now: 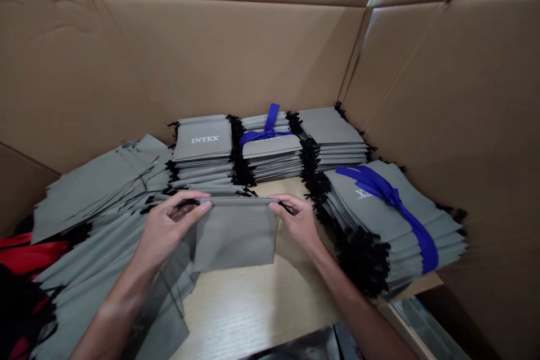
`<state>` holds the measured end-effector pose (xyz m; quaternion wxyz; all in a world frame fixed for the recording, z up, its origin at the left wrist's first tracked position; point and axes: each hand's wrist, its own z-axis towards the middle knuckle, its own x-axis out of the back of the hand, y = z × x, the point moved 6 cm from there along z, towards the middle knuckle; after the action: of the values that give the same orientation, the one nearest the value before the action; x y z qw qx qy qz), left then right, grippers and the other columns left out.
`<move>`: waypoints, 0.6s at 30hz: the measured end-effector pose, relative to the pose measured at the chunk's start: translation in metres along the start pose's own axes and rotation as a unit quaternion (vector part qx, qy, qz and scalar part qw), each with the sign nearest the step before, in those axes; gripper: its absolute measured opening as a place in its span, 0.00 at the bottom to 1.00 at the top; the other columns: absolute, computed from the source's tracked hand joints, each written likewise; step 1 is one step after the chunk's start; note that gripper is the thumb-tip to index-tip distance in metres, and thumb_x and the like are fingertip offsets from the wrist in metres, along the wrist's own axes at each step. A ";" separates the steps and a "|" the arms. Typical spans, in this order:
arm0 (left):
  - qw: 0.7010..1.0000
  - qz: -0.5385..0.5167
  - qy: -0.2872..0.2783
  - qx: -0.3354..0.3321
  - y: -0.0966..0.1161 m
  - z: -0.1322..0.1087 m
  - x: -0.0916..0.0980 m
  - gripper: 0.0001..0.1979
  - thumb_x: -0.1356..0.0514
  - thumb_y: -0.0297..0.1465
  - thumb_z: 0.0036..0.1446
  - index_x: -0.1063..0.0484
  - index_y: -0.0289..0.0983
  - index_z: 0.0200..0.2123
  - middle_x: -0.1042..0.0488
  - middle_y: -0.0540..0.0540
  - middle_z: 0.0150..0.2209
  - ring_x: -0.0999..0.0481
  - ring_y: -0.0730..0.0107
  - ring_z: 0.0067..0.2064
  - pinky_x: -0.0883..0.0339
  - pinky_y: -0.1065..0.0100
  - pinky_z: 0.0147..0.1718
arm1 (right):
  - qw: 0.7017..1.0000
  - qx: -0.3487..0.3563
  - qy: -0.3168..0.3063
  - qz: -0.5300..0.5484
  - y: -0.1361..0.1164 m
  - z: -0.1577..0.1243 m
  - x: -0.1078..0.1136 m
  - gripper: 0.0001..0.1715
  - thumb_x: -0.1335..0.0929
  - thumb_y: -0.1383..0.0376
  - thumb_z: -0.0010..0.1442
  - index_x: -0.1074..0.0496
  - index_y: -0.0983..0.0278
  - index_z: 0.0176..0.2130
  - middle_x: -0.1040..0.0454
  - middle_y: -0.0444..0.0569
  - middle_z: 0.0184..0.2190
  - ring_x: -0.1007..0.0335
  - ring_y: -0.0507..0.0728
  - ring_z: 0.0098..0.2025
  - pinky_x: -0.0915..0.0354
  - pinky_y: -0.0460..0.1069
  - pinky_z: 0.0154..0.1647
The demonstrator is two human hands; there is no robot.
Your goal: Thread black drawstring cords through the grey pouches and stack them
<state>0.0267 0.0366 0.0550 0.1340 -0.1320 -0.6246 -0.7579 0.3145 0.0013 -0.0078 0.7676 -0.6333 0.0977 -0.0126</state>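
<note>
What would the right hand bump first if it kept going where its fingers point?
The right hand pinches the grey pouch; pushing on leftward, it would likely meet the fingertips of the left hand next, though depth is unclear.

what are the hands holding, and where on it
A grey fabric pouch, pinched at its top corners: left hand on the left, right hand on the right.

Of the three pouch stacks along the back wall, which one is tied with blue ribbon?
The middle stack; the left stack shows a bare INTEX logo, the right stack plain grey.
</note>
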 end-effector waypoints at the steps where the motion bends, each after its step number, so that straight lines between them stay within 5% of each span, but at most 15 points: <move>1: 1.000 -0.012 0.001 0.015 -0.008 0.002 0.000 0.26 0.23 0.56 0.49 0.14 0.41 0.38 0.15 0.45 0.36 0.23 0.64 0.31 0.29 0.68 0.28 | 1.000 0.003 -0.004 -0.005 -0.002 -0.001 -0.002 0.14 0.20 0.52 0.59 0.12 0.58 0.41 0.11 0.53 0.44 0.15 0.65 0.49 0.24 0.58 0.54; 7: 0.996 -0.069 -0.004 0.058 -0.041 0.008 0.005 0.28 0.21 0.55 0.44 0.12 0.39 0.39 0.16 0.44 0.34 0.27 0.66 0.30 0.35 0.70 0.26 | 0.999 -0.004 -0.024 -0.046 -0.003 -0.005 -0.005 0.10 0.20 0.55 0.60 0.11 0.55 0.41 0.10 0.51 0.45 0.14 0.67 0.51 0.23 0.59 0.55; 18: 0.999 -0.009 0.039 -0.012 -0.032 0.008 0.005 0.25 0.27 0.54 0.57 0.20 0.42 0.47 0.18 0.46 0.40 0.21 0.58 0.41 0.28 0.66 0.38 | 0.996 -0.022 -0.053 -0.074 0.001 -0.009 -0.012 0.13 0.20 0.55 0.60 0.10 0.54 0.44 0.10 0.50 0.45 0.14 0.65 0.47 0.23 0.57 0.51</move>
<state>0.0105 0.0500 0.0292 0.1499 -0.0981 -0.6109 -0.7711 0.3010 -0.0050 -0.0088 0.7545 -0.6554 0.0101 -0.0332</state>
